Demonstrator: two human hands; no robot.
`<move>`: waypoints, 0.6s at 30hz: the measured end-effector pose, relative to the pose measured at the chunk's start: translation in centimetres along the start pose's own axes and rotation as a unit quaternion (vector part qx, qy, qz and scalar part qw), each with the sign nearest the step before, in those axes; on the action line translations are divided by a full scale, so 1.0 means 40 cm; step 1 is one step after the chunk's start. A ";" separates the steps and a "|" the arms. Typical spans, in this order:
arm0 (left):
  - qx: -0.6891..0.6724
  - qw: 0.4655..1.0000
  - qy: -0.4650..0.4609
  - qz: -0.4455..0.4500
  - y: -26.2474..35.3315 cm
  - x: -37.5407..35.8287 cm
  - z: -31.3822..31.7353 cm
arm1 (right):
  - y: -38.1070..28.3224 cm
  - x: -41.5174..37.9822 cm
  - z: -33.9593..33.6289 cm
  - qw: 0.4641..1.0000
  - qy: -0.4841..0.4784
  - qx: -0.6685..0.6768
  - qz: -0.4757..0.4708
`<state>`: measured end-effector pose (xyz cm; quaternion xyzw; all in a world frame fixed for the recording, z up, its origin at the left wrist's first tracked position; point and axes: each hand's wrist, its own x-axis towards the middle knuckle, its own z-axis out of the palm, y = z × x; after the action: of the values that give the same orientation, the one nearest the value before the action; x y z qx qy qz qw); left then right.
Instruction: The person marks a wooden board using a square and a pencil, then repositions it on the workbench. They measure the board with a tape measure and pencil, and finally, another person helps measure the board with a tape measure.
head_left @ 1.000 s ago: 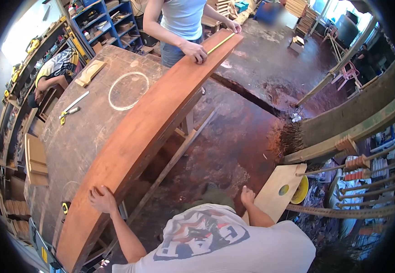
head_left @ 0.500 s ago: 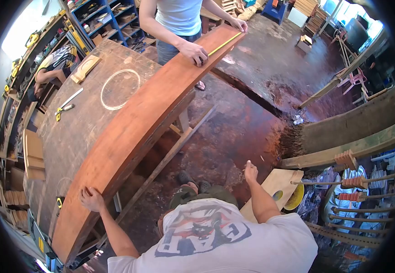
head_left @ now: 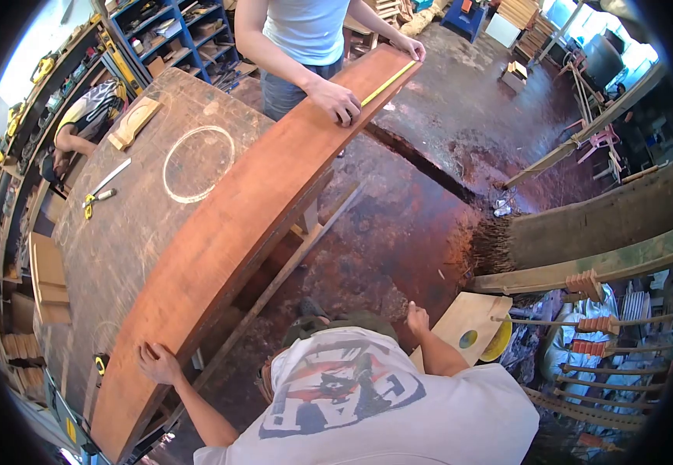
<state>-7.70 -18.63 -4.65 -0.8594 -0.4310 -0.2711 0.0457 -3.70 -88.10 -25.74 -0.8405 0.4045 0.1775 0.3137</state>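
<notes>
A long reddish-brown wooden board (head_left: 220, 232) lies along the edge of the workbench. My left hand (head_left: 158, 364) rests on its near end, fingers spread on the surface. Close to that hand, a small yellow-and-black tape measure (head_left: 101, 363) sits beside the board. Out over the floor on the right, my right hand (head_left: 418, 318) is held with curled fingers, and nothing shows in it. At the board's far end, a person's hands (head_left: 336, 102) are on the board by an extended yellow tape blade (head_left: 387, 83).
The worn bench top (head_left: 131, 225) has a chalk circle and a yellow-handled tool (head_left: 98, 198). Another person (head_left: 81, 124) bends by the left shelves. A pale panel with a round hole (head_left: 460, 322) and several rods with wooden pieces (head_left: 596, 325) stand at right.
My right hand has lowered and drawn in toward my body. My left hand stays on the board. The view has shifted slightly.
</notes>
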 end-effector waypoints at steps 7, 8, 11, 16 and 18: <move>0.025 1.000 -0.001 0.015 0.006 0.003 -0.004 | -0.263 0.039 0.018 0.994 0.017 0.052 -0.090; 0.024 1.000 0.003 0.018 0.004 0.005 0.000 | -0.296 0.049 0.023 0.993 0.007 0.056 -0.105; 0.004 1.000 0.005 0.022 -0.004 0.000 0.003 | -0.344 0.088 0.061 0.990 -0.009 0.064 -0.123; -0.047 0.998 -0.029 -0.012 -0.025 0.011 0.016 | -0.374 0.144 0.070 0.986 -0.015 0.068 -0.149; -0.071 0.993 -0.060 -0.067 -0.031 0.027 0.036 | -0.371 0.160 0.053 0.987 -0.022 0.054 -0.148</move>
<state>-7.51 -16.63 -5.50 -0.8443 -0.4694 -0.2517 -0.0592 11.85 -83.28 -25.15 -0.8687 0.2780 0.1251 0.3905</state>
